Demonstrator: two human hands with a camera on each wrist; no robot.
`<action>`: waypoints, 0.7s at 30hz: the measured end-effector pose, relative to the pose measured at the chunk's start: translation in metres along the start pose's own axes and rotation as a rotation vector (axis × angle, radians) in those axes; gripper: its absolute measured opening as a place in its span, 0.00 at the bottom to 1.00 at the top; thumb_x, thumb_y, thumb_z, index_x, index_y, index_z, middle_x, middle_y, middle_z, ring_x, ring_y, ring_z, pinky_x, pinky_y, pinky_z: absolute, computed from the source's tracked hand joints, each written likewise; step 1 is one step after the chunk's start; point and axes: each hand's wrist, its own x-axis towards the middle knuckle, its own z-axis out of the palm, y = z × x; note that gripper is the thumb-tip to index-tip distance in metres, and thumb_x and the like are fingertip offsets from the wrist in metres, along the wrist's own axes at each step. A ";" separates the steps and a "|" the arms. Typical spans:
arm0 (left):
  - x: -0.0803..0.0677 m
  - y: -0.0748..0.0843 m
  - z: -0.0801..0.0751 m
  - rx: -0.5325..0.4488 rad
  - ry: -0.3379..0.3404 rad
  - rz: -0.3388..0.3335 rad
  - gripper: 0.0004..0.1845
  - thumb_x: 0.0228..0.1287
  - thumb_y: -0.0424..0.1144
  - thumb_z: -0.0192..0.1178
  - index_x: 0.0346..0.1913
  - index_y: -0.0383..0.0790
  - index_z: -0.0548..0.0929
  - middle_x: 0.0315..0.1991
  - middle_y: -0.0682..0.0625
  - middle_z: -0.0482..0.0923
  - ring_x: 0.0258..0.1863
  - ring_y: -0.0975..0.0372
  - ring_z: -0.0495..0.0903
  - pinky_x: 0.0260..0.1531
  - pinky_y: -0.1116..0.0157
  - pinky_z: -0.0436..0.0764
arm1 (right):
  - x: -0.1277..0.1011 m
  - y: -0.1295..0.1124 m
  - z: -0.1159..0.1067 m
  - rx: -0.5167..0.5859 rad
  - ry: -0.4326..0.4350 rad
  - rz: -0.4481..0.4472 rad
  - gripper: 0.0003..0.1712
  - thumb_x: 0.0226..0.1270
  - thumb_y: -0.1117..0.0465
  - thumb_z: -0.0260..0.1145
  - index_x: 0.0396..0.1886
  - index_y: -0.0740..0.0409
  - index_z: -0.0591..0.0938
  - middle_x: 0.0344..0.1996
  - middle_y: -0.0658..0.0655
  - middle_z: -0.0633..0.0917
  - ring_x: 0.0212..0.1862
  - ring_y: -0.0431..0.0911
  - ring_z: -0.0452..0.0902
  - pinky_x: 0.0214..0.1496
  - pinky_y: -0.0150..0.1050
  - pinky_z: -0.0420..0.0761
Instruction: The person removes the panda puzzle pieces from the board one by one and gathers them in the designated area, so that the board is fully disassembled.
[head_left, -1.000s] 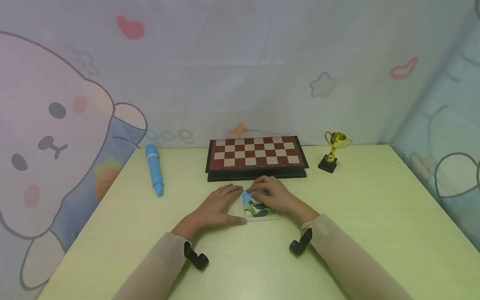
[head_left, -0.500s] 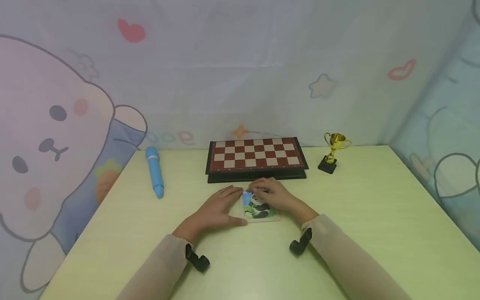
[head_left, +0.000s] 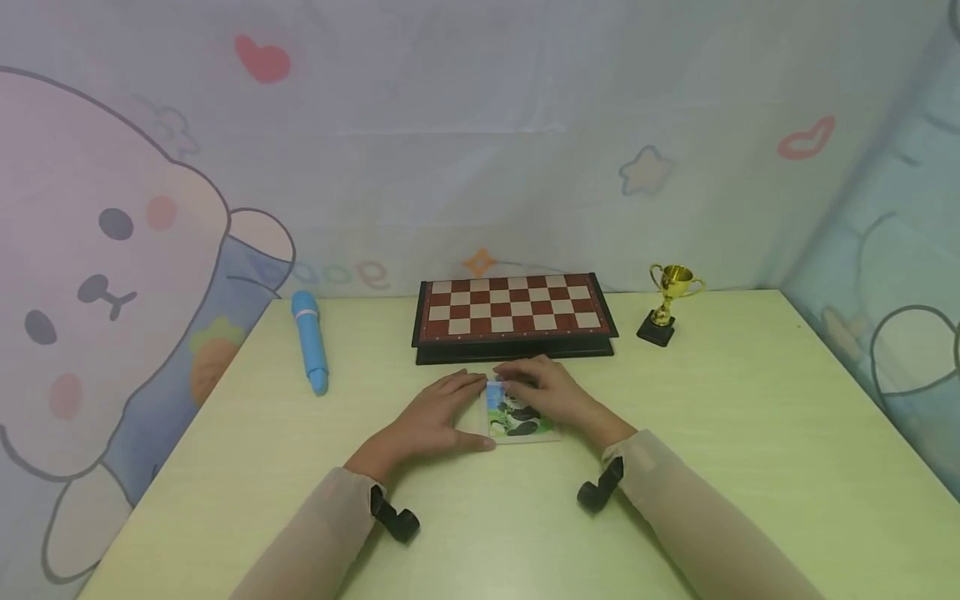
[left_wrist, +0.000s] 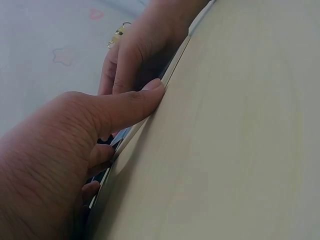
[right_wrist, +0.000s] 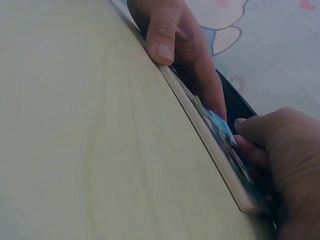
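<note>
Only the right wrist view clearly shows a blue piece (right_wrist: pixel 222 126) tilted on the panda puzzle (head_left: pixel 516 423), on the pale table (head_left: pixel 487 521). Left hand (head_left: pixel 429 421) spread along its edge; right hand (head_left: pixel 553 392), grip unclear. Printed cloth (head_left: pixel 450 167) behind.

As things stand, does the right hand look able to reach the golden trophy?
Probably yes. From the panda puzzle, the right hand could pass right of the chessboard; nothing visible stands in front of the golden trophy.

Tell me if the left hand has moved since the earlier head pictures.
No: against the chessboard, the left hand shows no clear shift in any direction, staying at the left edge of the panda picture.
</note>
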 end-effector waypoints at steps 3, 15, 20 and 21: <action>0.000 0.000 0.000 0.000 0.000 0.000 0.54 0.54 0.77 0.58 0.80 0.54 0.59 0.79 0.59 0.55 0.79 0.60 0.46 0.75 0.51 0.53 | -0.001 -0.003 0.003 -0.062 0.024 -0.035 0.19 0.73 0.51 0.66 0.60 0.46 0.84 0.52 0.44 0.85 0.49 0.43 0.72 0.54 0.48 0.74; 0.001 -0.002 0.000 0.013 0.001 0.022 0.53 0.55 0.77 0.58 0.79 0.55 0.59 0.78 0.61 0.55 0.79 0.59 0.46 0.76 0.51 0.50 | -0.002 -0.010 0.005 -0.113 0.030 -0.078 0.17 0.69 0.51 0.70 0.55 0.48 0.84 0.50 0.46 0.83 0.53 0.46 0.72 0.62 0.54 0.70; 0.000 -0.002 0.000 0.012 -0.006 0.020 0.53 0.56 0.77 0.57 0.80 0.56 0.58 0.79 0.62 0.54 0.79 0.59 0.45 0.76 0.51 0.49 | -0.002 -0.011 0.005 -0.099 0.035 -0.112 0.17 0.70 0.52 0.70 0.55 0.50 0.83 0.49 0.46 0.82 0.54 0.44 0.72 0.56 0.47 0.76; 0.000 -0.002 0.000 0.009 -0.007 0.020 0.53 0.56 0.77 0.57 0.80 0.56 0.58 0.79 0.62 0.53 0.80 0.59 0.45 0.76 0.51 0.49 | -0.003 -0.011 0.005 -0.105 0.041 -0.127 0.17 0.70 0.53 0.70 0.55 0.50 0.83 0.49 0.47 0.82 0.53 0.44 0.72 0.55 0.46 0.77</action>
